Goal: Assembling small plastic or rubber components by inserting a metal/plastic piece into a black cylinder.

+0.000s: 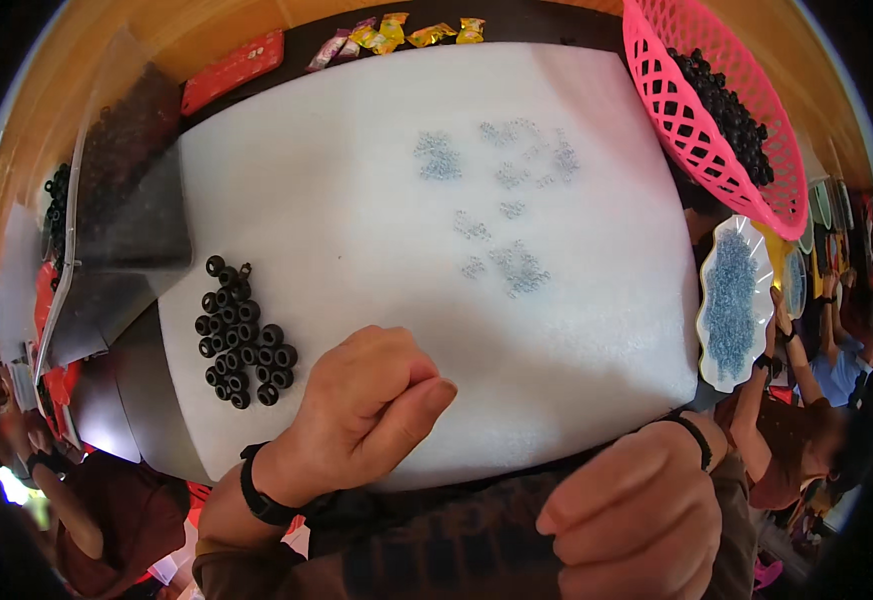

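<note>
My left hand point(367, 410) is closed in a fist above the near middle of a white mat point(287, 190), thumb pressed against the curled forefinger. Whatever it may hold is hidden. Just left of it lies a cluster of small black ring-shaped parts point(242, 335). My right hand point(647, 515), fingers curled in, hovers near my body at the lower right; what may be inside does not show. Tiny clear bluish pieces point(520, 268) are scattered in loose patches farther back on the mat. Both hands are apart from these patches.
A pink basket point(682, 120) of black parts stands at the far right. Below it sits a white scalloped dish point(704, 320) of bluish pieces. A clear plastic bin point(127, 230) borders the left side. Wrapped candies point(392, 33) and a red packet point(234, 72) lie behind. Other people work on both sides.
</note>
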`<state>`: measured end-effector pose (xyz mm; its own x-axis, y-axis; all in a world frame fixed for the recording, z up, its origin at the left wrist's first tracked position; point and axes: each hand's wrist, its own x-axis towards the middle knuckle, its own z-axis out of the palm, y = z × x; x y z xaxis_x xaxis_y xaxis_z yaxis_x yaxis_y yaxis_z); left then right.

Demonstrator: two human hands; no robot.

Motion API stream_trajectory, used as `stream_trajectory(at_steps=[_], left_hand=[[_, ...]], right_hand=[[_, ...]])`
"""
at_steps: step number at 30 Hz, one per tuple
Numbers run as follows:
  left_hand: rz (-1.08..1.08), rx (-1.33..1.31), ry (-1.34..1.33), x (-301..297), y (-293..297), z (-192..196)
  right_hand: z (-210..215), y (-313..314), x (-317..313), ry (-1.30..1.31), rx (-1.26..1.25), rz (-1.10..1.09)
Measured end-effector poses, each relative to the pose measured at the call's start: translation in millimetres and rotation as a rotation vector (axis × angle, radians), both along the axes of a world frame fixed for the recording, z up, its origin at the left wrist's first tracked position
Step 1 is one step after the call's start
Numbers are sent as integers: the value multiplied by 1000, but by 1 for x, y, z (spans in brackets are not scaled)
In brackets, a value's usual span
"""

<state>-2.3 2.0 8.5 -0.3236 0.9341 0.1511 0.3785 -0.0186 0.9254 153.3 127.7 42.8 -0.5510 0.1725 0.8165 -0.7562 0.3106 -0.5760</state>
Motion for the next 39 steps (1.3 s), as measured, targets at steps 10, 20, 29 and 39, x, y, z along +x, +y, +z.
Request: stream_trajectory(at_steps=[10, 20, 29, 39], left_hand=[[-44, -63, 36, 3, 6, -2], [-60, -40, 50, 3, 8, -1], [-67, -77, 69, 0, 8, -2], [-67, -26, 77, 3, 5, -2]], right_hand=[[19, 10, -1, -2, 86, -102], [16, 3, 9, 7, 27, -189], [17, 4, 2, -57, -232, -28], [-4, 19, -1, -136, -262, 320]])
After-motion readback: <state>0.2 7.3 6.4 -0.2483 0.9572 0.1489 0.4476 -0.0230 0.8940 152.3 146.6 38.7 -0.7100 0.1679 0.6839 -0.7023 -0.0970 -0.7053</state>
